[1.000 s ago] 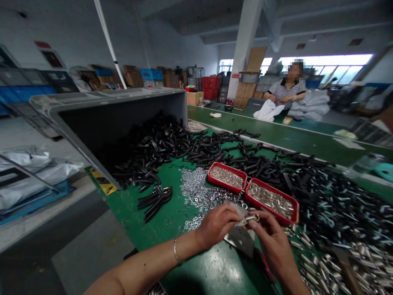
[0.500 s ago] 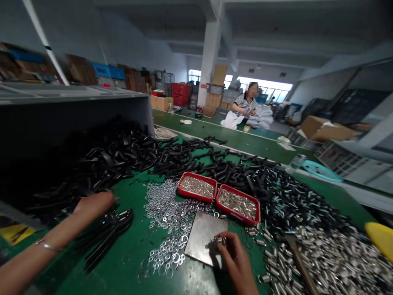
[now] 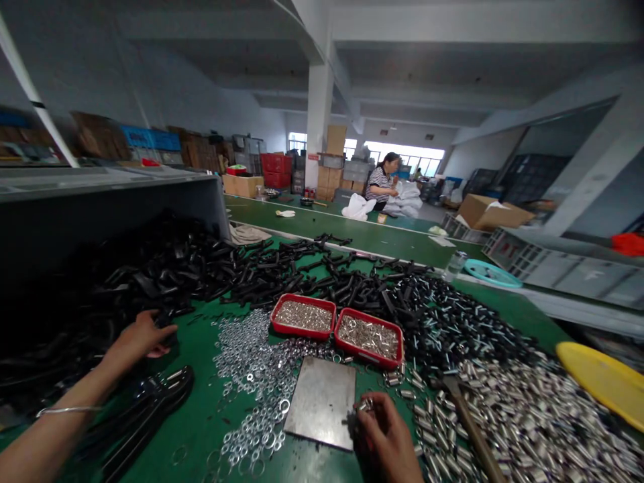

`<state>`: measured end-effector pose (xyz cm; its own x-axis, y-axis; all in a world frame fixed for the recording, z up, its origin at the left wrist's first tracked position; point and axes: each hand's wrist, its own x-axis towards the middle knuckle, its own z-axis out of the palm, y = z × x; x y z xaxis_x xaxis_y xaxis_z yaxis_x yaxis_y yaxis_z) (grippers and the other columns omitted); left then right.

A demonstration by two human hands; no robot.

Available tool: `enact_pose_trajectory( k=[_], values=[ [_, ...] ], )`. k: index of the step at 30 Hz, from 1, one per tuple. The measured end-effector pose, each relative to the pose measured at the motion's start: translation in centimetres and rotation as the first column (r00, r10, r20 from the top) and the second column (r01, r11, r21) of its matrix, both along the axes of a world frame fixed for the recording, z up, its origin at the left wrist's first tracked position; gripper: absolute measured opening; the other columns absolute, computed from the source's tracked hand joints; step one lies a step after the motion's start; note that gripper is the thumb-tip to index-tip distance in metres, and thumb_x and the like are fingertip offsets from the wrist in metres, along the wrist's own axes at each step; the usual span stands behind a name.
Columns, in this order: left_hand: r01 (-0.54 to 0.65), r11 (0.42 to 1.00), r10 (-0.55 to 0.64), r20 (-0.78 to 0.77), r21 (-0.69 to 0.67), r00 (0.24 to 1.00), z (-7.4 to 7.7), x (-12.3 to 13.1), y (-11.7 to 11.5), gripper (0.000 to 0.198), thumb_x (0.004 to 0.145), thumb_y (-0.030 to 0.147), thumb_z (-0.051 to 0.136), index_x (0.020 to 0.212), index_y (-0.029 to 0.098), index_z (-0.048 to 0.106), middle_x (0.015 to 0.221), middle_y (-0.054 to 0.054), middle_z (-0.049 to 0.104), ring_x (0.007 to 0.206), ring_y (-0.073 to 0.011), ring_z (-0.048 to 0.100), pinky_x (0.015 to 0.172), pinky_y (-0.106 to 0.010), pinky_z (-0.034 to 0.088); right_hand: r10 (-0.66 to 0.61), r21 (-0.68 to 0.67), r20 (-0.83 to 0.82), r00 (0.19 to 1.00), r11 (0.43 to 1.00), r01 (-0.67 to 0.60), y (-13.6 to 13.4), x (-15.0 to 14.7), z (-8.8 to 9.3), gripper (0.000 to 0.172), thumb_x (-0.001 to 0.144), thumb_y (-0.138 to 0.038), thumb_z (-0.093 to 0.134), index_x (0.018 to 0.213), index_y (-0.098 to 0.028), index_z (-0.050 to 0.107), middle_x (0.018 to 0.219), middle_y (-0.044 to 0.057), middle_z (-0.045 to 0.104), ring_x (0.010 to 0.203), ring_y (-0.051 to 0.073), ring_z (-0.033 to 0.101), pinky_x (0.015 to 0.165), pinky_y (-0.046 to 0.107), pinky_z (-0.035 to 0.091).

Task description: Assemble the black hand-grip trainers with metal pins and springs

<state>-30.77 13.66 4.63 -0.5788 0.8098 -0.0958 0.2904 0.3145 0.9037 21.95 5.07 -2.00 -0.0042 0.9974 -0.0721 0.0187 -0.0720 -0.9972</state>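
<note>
At the edge of the heap of black curved parts (image 3: 191, 268), my left hand (image 3: 143, 339) reaches out with thumb and fingers apart. Its fingertips are partly lost against the dark pieces. Below it on the green table lie black-handled tools (image 3: 145, 416) with a bright metal cylinder near one end. By the right edge of a flat steel plate (image 3: 322, 402), my right hand (image 3: 385, 429) pinches a small shiny metal cylinder (image 3: 365, 404) between thumb and fingers. Loose metal rings (image 3: 256, 429) spread left of the plate.
Two red trays (image 3: 303, 333) of tiny metal pieces stand behind the plate. To the right are a pile of metal cylinders (image 3: 533, 416), a hammer (image 3: 473, 429), black parts with bolts (image 3: 453, 308) and a yellow tray (image 3: 604, 382). A person (image 3: 382, 181) works across the table.
The view has swung right, so the table's contents sit further left. My left hand has spread its thumb and fingers beside the black heap. My right hand keeps its cylinder near the plate.
</note>
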Motion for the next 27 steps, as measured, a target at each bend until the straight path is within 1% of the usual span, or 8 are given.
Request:
enact_pose_trajectory(
  k=[3, 6, 10, 14, 17, 23, 25, 27],
  values=[
    [0.093, 0.990, -0.117, 0.258, 0.106, 0.959, 1.1, 3.5, -1.6, 0.060, 0.085, 0.026, 0.065, 0.139, 0.026, 0.037, 0.068, 0.009, 0.068, 0.064, -0.0194, 0.070, 0.071, -0.039, 0.056, -0.042, -0.128, -0.231, 0.972, 0.992, 0.013, -0.1, 0.7, 0.1, 0.041, 0.075, -0.052, 0.077, 0.099, -0.025, 0.058, 0.079, 0.000, 0.063, 0.062, 0.018, 0.062, 0.052, 0.027, 0.048],
    [0.237, 0.923, -0.362, 0.480, 0.302, 0.799, 1.2, 11.1, -3.7, 0.067, 0.078, 0.022, 0.067, 0.140, 0.023, 0.040, 0.089, -0.002, 0.073, 0.081, -0.0245, 0.073, 0.078, -0.042, 0.059, -0.050, -0.113, -0.254, 0.966, 0.993, 0.021, 0.1, 0.3, 1.4, 0.042, 0.075, -0.048, 0.080, 0.100, -0.023, 0.056, 0.084, 0.002, 0.066, 0.066, 0.018, 0.065, 0.056, 0.028, 0.051],
    [0.382, 0.868, -0.490, 0.677, 0.318, 0.549, -1.3, 22.8, -6.1, 0.055, 0.078, 0.023, 0.065, 0.127, 0.020, 0.041, 0.101, -0.009, 0.070, 0.087, -0.0248, 0.071, 0.077, -0.041, 0.058, 0.008, -0.029, -0.175, 0.985, 0.999, -0.013, 0.6, -0.7, 2.2, 0.037, 0.078, -0.045, 0.078, 0.099, -0.022, 0.057, 0.087, 0.003, 0.070, 0.071, 0.017, 0.067, 0.068, 0.030, 0.055],
    [0.556, 0.780, -0.596, 0.611, 0.287, 0.522, -3.7, 30.0, -7.0, 0.057, 0.072, 0.017, 0.057, 0.127, 0.021, 0.042, 0.079, 0.002, 0.062, 0.063, -0.0125, 0.061, 0.058, -0.024, 0.049, 0.035, -0.006, -0.084, 0.996, 0.999, -0.036, 0.2, -1.3, 1.7, 0.035, 0.080, -0.044, 0.076, 0.100, -0.022, 0.058, 0.092, 0.004, 0.070, 0.075, 0.018, 0.067, 0.070, 0.031, 0.056],
    [0.680, 0.696, -0.688, 0.487, 0.233, 0.537, -4.2, 31.9, -6.7, 0.050, 0.073, 0.016, 0.053, 0.123, 0.020, 0.048, 0.069, 0.005, 0.056, 0.057, -0.0098, 0.054, 0.054, -0.020, 0.041, 0.044, -0.012, -0.034, 0.998, 0.999, -0.045, -0.2, -1.2, 1.6, 0.034, 0.081, -0.044, 0.075, 0.101, -0.021, 0.059, 0.090, 0.004, 0.070, 0.074, 0.018, 0.067, 0.067, 0.030, 0.055],
    [0.743, 0.656, -0.704, 0.465, 0.136, 0.537, -5.4, 32.3, -6.7, 0.042, 0.076, 0.019, 0.051, 0.118, 0.020, 0.046, 0.059, 0.007, 0.052, 0.052, -0.0106, 0.050, 0.051, -0.021, 0.037, 0.089, -0.068, -0.118, 0.989, 0.993, -0.098, -0.4, -1.6, 2.8, 0.037, 0.076, -0.046, 0.078, 0.096, -0.022, 0.058, 0.087, 0.002, 0.068, 0.074, 0.019, 0.067, 0.066, 0.030, 0.055],
    [0.739, 0.656, -0.683, 0.536, 0.151, 0.496, -5.8, 32.4, -7.1, 0.041, 0.077, 0.020, 0.051, 0.118, 0.020, 0.045, 0.058, 0.007, 0.052, 0.051, -0.0106, 0.050, 0.051, -0.020, 0.038, 0.114, -0.068, -0.136, 0.984, 0.990, -0.124, -0.2, -1.7, 3.1, 0.037, 0.075, -0.046, 0.079, 0.095, -0.022, 0.058, 0.086, 0.001, 0.067, 0.075, 0.019, 0.066, 0.067, 0.031, 0.055],
    [0.755, 0.630, -0.660, 0.639, 0.183, 0.395, -5.8, 32.5, -7.7, 0.039, 0.076, 0.021, 0.053, 0.114, 0.020, 0.045, 0.059, 0.007, 0.052, 0.050, -0.0096, 0.049, 0.050, -0.020, 0.039, 0.152, -0.057, -0.130, 0.980, 0.985, -0.161, 0.0, -1.6, 3.0, 0.035, 0.077, -0.045, 0.078, 0.094, -0.021, 0.059, 0.085, 0.001, 0.066, 0.073, 0.017, 0.063, 0.065, 0.028, 0.052]
  ],
)
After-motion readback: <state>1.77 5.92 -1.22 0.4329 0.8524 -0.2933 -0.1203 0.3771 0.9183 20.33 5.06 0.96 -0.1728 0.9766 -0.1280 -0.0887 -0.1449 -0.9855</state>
